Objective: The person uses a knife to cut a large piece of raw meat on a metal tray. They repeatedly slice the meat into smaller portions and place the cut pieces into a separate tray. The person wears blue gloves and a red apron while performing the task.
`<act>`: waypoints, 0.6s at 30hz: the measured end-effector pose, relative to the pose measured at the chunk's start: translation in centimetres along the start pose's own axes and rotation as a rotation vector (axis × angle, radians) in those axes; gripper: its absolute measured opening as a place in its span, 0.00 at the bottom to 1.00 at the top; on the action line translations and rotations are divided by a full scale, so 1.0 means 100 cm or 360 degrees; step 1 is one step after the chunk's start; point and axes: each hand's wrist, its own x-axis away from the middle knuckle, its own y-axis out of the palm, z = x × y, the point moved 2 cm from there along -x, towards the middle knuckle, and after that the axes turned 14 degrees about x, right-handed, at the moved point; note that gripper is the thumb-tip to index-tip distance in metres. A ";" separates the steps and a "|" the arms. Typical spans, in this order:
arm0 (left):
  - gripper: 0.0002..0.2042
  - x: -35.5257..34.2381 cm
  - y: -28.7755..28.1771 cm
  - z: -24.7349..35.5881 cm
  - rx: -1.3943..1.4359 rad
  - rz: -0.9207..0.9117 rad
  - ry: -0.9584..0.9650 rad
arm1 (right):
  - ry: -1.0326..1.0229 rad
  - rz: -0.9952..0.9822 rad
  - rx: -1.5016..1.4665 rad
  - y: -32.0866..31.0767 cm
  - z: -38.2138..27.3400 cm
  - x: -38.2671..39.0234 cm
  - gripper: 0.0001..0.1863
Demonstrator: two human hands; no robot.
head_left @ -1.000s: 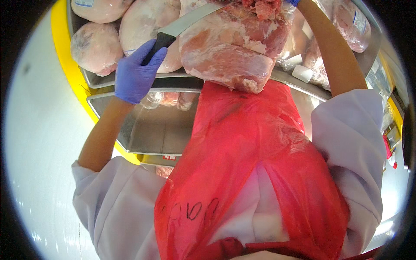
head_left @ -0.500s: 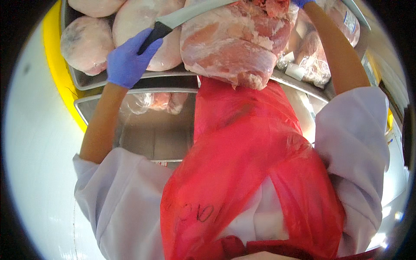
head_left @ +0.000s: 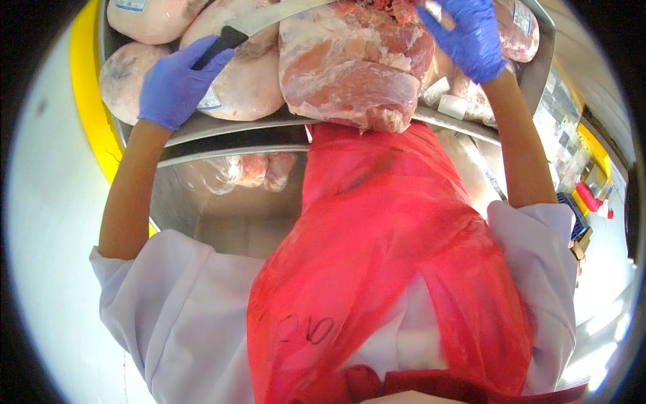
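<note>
My left hand (head_left: 176, 86), in a blue glove, is closed around the black handle of a long-bladed knife (head_left: 232, 37). The pale blade (head_left: 286, 15) runs up and right, its far end at the top of a large raw meat block (head_left: 356, 74). That block is pink with whitish fat and lies in the middle, at the tray's near edge. Red ragged shreds of meat (head_left: 390, 9) sit on its far end. Just right of them is my right hand (head_left: 468, 40), also blue-gloved, fingers stretched out and apart; I cannot tell whether a fingertip touches the shreds.
Several wrapped pale meat pieces (head_left: 245, 87) fill the left of the metal tray (head_left: 229, 129); more bagged pieces (head_left: 517, 30) lie at right. Below is a second metal bin (head_left: 222, 225) holding bagged meat (head_left: 252, 170). A yellow edge (head_left: 91, 101) curves along the left.
My right hand has come down into view, its fingers apart. My left hand has shifted slightly left and down with the knife. The view has moved a little.
</note>
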 end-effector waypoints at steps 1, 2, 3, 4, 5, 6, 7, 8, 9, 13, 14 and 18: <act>0.22 0.001 0.005 -0.004 0.0151 -0.0018 -0.0054 | -0.0116 -0.0170 0.0132 -0.001 -0.009 0.003 0.14; 0.22 0.003 0.008 -0.005 0.0201 -0.0040 -0.0092 | -0.0236 -0.0339 0.0263 0.002 -0.018 0.004 0.15; 0.22 0.006 0.012 -0.005 0.0251 -0.0059 -0.0134 | -0.0257 -0.0347 0.0292 0.009 -0.027 0.002 0.16; 0.22 0.005 0.017 -0.006 0.0313 -0.0074 -0.0164 | -0.0279 -0.0361 0.0337 0.020 -0.034 -0.003 0.17; 0.24 0.006 0.019 -0.007 0.0360 -0.0106 -0.0211 | -0.0301 -0.0377 0.0373 0.028 -0.039 -0.008 0.19; 0.23 0.007 0.020 -0.005 0.0415 -0.0120 -0.0325 | -0.0369 -0.0439 0.0489 0.033 -0.040 -0.016 0.19; 0.23 0.012 0.017 0.006 0.0472 -0.0142 -0.0444 | -0.0435 -0.0506 0.0598 0.039 -0.041 -0.023 0.20; 0.23 0.016 0.017 0.011 0.0529 -0.0164 -0.0563 | -0.0501 -0.0574 0.0708 0.043 -0.040 -0.027 0.21; 0.24 0.021 0.020 0.005 0.0497 -0.0099 -0.0504 | -0.0537 -0.0565 0.0750 0.045 -0.039 -0.027 0.22; 0.26 0.061 0.030 -0.013 0.0415 0.0099 -0.0458 | -0.0716 -0.0398 0.0927 0.069 -0.039 -0.037 0.24; 0.26 0.069 0.029 -0.012 0.0410 0.0113 -0.0476 | -0.0748 -0.0336 0.0981 0.073 -0.040 -0.038 0.24; 0.26 0.093 0.030 -0.009 0.0529 0.0084 -0.0643 | -0.0833 -0.0526 0.1008 0.065 -0.047 -0.053 0.26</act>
